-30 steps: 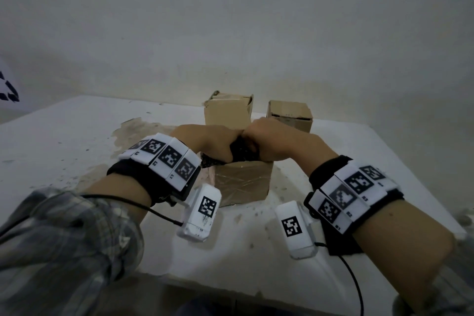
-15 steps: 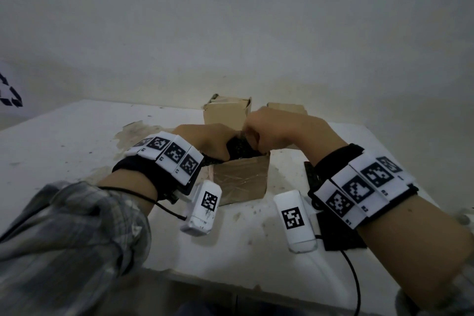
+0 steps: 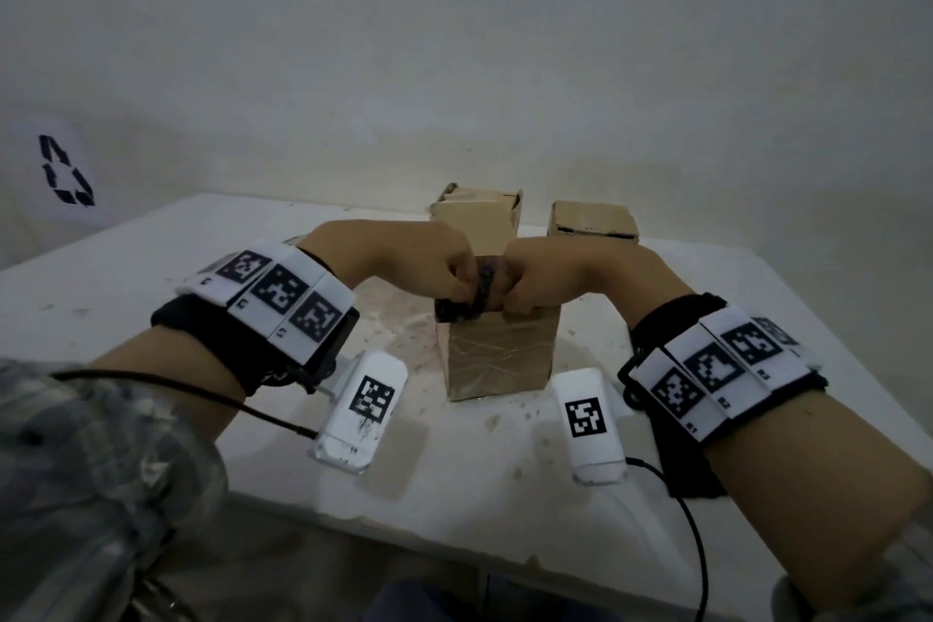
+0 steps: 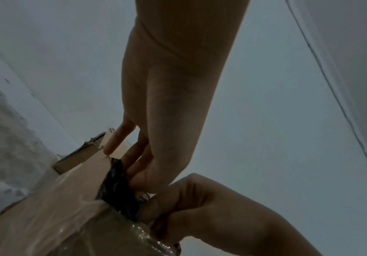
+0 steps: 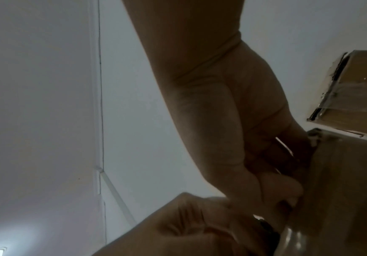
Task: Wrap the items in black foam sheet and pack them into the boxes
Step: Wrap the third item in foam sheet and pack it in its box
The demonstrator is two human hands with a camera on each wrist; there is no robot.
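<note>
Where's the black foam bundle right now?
In the head view, the black foam bundle sits at the open top of the nearest cardboard box, mid-table, pinched between the left hand and right hand.

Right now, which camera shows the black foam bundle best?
The left wrist view: the black foam bundle is close at the box rim. The head view has it small between the hands; the right wrist view shows only a dark sliver.
</note>
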